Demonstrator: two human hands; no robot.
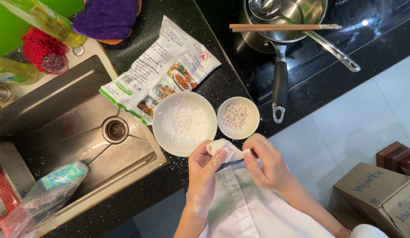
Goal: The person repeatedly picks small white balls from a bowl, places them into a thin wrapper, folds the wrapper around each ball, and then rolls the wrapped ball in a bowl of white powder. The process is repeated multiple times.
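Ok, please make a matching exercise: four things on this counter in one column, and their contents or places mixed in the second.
1. large white bowl
2. small white bowl
3. chopsticks
4. dough piece

a. laid across the pot
b. holds white flour
c. pinched by left hand and right hand
d. holds small pale balls

Pairs: 1-b, 2-d, 3-a, 4-c

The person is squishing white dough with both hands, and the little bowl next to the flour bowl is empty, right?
Not quite. The little bowl holds small pale balls, as the head view shows. Both the left hand and the right hand do pinch the white dough, beside the flour bowl.
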